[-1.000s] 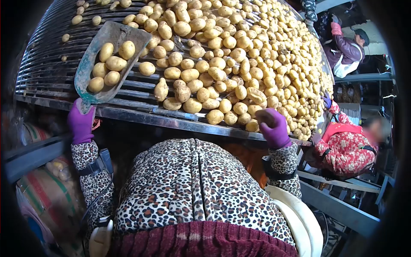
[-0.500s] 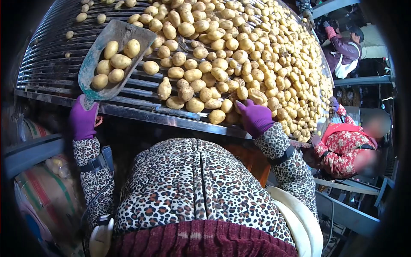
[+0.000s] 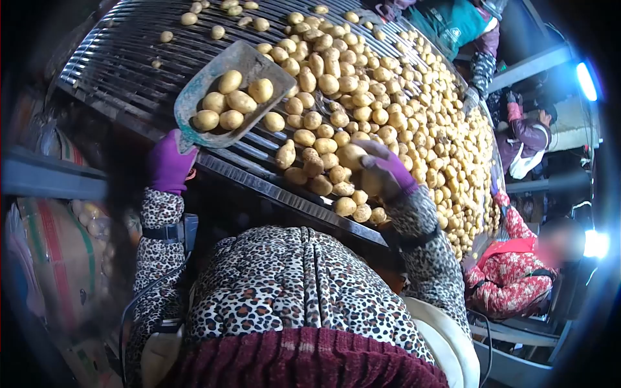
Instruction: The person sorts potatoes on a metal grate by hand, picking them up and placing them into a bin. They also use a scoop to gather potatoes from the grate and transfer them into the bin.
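My left hand, in a purple glove, is closed round the handle end of a worn scoop. Several yellow potatoes lie in the scoop, which rests over the metal bars near the edge. Over the front of the potato pile, my right hand in a similar glove grips a large potato at its fingertips; the hand is slightly blurred. Loose potatoes lie just below it along the metal edge.
A slatted metal bed carries the potatoes, with a metal rim along my side. Co-workers stand at the far and right sides, one in a red patterned jacket. Striped sacks stand at left beside a metal beam.
The view has shifted, so the bed and scoop appear further right. My right hand has lifted from the pile's edge and now has a potato. My left hand still holds the scoop.
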Demonstrator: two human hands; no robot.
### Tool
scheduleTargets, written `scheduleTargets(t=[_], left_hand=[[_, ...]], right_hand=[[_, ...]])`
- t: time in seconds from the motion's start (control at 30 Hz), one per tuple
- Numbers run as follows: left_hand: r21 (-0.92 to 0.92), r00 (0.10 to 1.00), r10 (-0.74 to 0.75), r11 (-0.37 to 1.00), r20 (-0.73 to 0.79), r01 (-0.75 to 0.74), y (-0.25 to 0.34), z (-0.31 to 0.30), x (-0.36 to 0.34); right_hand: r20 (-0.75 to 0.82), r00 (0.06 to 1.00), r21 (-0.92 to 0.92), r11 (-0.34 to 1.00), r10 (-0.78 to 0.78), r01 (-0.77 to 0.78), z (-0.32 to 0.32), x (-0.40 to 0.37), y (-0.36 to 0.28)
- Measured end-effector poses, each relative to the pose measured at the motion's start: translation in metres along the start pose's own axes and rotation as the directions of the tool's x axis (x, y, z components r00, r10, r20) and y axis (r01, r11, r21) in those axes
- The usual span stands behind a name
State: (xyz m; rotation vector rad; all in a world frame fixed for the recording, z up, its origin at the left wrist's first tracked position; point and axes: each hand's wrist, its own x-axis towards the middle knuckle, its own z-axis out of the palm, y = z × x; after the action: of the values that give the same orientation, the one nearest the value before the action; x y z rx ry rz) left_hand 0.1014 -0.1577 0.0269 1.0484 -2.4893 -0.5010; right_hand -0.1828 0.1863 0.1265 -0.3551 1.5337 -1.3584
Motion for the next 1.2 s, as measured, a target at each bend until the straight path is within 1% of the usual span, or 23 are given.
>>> scheduleTargets(t=[0.07, 0.13, 0.17, 0.2, 0.23, 0.27, 0.3, 0.33, 0.37, 0.43, 0.53, 0.57, 0.6, 0.63, 0.67, 0.7, 0.77, 0.87, 0.97, 1.0, 1.1, 1.13, 1.2], left_hand=[[-0.034, 0.996, -0.059, 0.998, 0.060, 0.061, 0.012, -0.009, 0.003], [-0.112, 0.944, -0.238, 0.957, 0.227, 0.268, 0.050, -0.027, 0.007], [-0.088, 0.961, -0.200, 0.972, 0.188, 0.220, 0.049, -0.026, 0.007], [-0.062, 0.975, -0.157, 0.984, 0.156, 0.169, 0.045, -0.023, 0.006], [-0.032, 0.985, -0.112, 0.993, 0.131, 0.117, 0.044, -0.021, 0.007], [0.005, 0.970, -0.162, 0.987, 0.181, 0.163, 0.048, -0.024, 0.010], [-0.009, 0.974, -0.157, 0.987, 0.166, 0.160, 0.048, -0.026, 0.012], [-0.029, 0.976, -0.149, 0.987, 0.159, 0.155, 0.047, -0.025, 0.013], [-0.051, 0.977, -0.141, 0.987, 0.160, 0.151, 0.047, -0.019, 0.012], [-0.117, 0.990, -0.085, 0.988, 0.116, 0.099, 0.033, -0.006, 0.005], [-0.088, 0.998, -0.025, 0.996, 0.057, 0.030, 0.014, 0.000, 0.006], [-0.059, 0.999, -0.007, 0.998, 0.052, 0.010, 0.010, 0.001, 0.004], [-0.020, 0.995, -0.056, 0.998, 0.088, 0.058, 0.008, 0.001, 0.004], [-0.039, 0.992, -0.074, 0.996, 0.102, 0.078, 0.008, 0.000, 0.003], [-0.056, 0.990, -0.087, 0.994, 0.108, 0.093, 0.009, -0.004, 0.004], [-0.068, 0.987, -0.110, 0.991, 0.119, 0.119, 0.008, -0.004, 0.004], [0.003, 0.993, -0.073, 0.997, 0.091, 0.073, 0.006, -0.005, 0.002], [0.057, 0.992, -0.089, 0.995, 0.086, 0.085, 0.011, -0.011, 0.002], [0.060, 0.990, -0.102, 0.993, 0.097, 0.097, 0.012, -0.011, 0.002], [0.054, 0.988, -0.113, 0.993, 0.101, 0.108, 0.011, -0.011, 0.002], [0.035, 0.994, -0.088, 0.996, 0.058, 0.086, 0.007, -0.011, 0.001], [0.031, 0.997, -0.072, 0.997, 0.037, 0.071, 0.004, -0.010, -0.002], [0.031, 0.994, -0.092, 0.995, 0.059, 0.090, -0.001, -0.009, -0.002]], right_hand=[[0.135, 0.989, 0.019, 0.998, -0.058, 0.056, 0.028, 0.037, -0.009], [0.230, 0.963, 0.242, 0.966, -0.143, 0.085, 0.050, 0.091, -0.010], [0.304, 0.934, 0.351, 0.933, -0.187, 0.072, 0.065, 0.102, -0.021], [0.318, 0.844, -0.098, 0.871, -0.432, 0.482, 0.079, 0.116, -0.028], [0.281, 0.852, -0.066, 0.877, -0.441, 0.476, 0.087, 0.118, -0.034], [0.244, 0.859, -0.034, 0.881, -0.451, 0.472, 0.098, 0.118, -0.043], [0.181, 0.969, 0.483, 0.873, -0.170, 0.063, 0.111, 0.106, -0.062], [0.084, 0.986, 0.493, 0.865, -0.147, 0.087, 0.103, 0.115, -0.058], [0.072, 0.979, 0.476, 0.869, -0.193, 0.136, 0.090, 0.110, -0.061], [0.076, 0.921, 0.146, 0.918, -0.382, 0.369, 0.055, 0.092, -0.062], [-0.053, 0.954, 0.132, 0.945, -0.295, 0.299, 0.015, 0.051, -0.056], [-0.036, 0.958, -0.035, 0.958, -0.285, 0.284, 0.002, 0.037, -0.040], [0.109, 0.960, -0.151, 0.950, -0.258, 0.272, -0.010, 0.027, -0.024], [0.051, 0.987, -0.297, 0.941, -0.155, 0.163, -0.004, 0.010, -0.007], [0.225, 0.942, -0.595, 0.730, -0.248, 0.334, -0.017, 0.005, 0.017], [0.350, 0.886, -0.740, 0.490, -0.304, 0.460, -0.014, -0.006, 0.029], [0.400, 0.890, -0.887, 0.151, -0.218, 0.436, -0.009, -0.012, 0.045], [0.452, 0.862, -0.890, -0.048, -0.231, 0.454, 0.000, -0.003, 0.060], [0.394, 0.900, -0.918, -0.130, -0.187, 0.375, 0.024, 0.013, 0.051], [0.498, 0.818, -0.867, -0.172, -0.286, 0.468, 0.021, 0.021, 0.057], [0.542, 0.784, -0.838, -0.261, -0.302, 0.479, 0.032, 0.033, 0.061], [0.514, 0.838, -0.845, -0.275, -0.184, 0.458, 0.036, 0.036, 0.059], [0.493, 0.861, -0.849, -0.285, -0.122, 0.446, 0.040, 0.041, 0.058]])
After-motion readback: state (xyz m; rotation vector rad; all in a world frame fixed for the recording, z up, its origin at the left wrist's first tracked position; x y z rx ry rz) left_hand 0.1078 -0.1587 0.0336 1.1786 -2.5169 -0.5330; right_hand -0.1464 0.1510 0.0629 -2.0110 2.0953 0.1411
